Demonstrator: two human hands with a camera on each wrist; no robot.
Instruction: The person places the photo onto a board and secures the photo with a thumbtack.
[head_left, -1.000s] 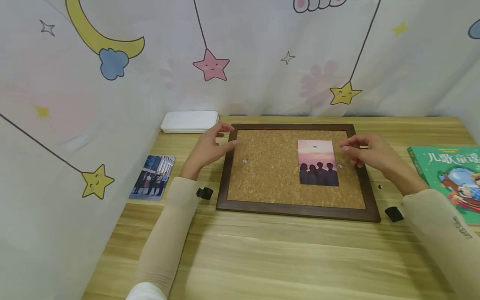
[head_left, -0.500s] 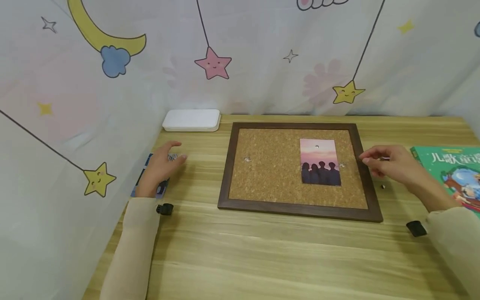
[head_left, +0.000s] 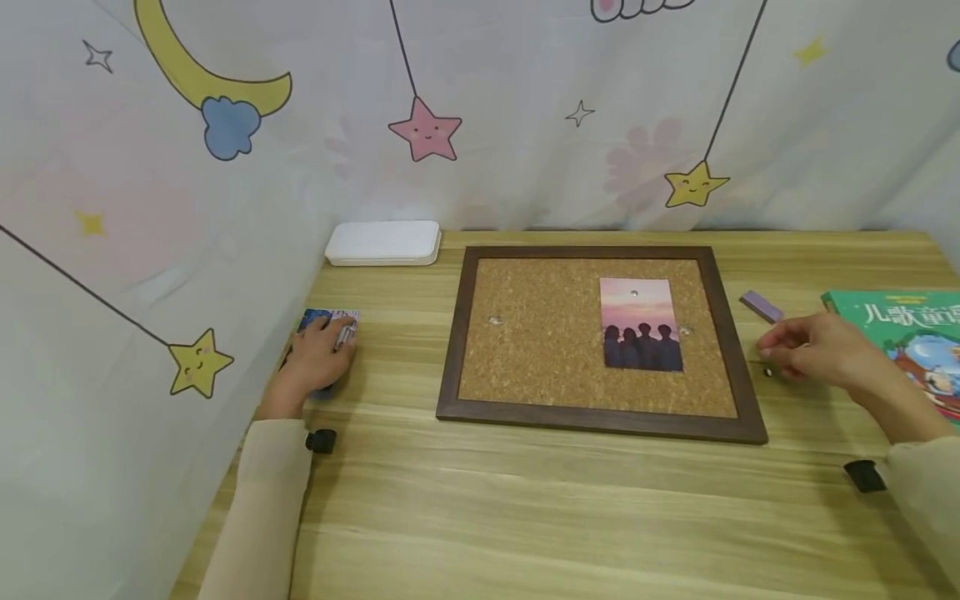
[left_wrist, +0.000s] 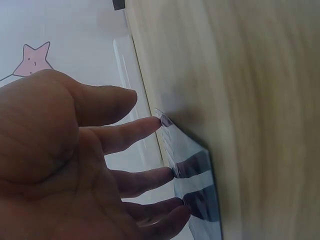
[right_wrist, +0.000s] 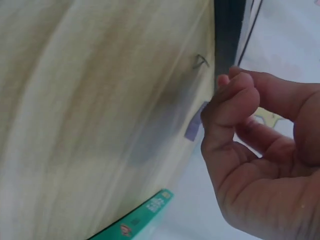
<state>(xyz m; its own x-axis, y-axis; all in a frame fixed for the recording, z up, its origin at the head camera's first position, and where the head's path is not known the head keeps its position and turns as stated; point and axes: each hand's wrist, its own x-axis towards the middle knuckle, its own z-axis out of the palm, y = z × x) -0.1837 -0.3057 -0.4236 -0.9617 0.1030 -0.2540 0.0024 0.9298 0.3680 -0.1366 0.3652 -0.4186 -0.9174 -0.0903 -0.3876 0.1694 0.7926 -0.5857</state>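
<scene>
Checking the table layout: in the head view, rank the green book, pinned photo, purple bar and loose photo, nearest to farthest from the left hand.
1. Loose photo: under the left hand.
2. Pinned photo: on the corkboard, right half.
3. Purple bar: right of the corkboard.
4. Green book: far right.

Over there, speckled tan cork [head_left: 540,350] sits inside a dark brown frame [head_left: 600,420]; one photo [head_left: 641,329] fades pink above dark silhouettes, another photo [left_wrist: 201,181] shows blue. The block [head_left: 761,306] is purple, the book [head_left: 903,337] green.
</scene>
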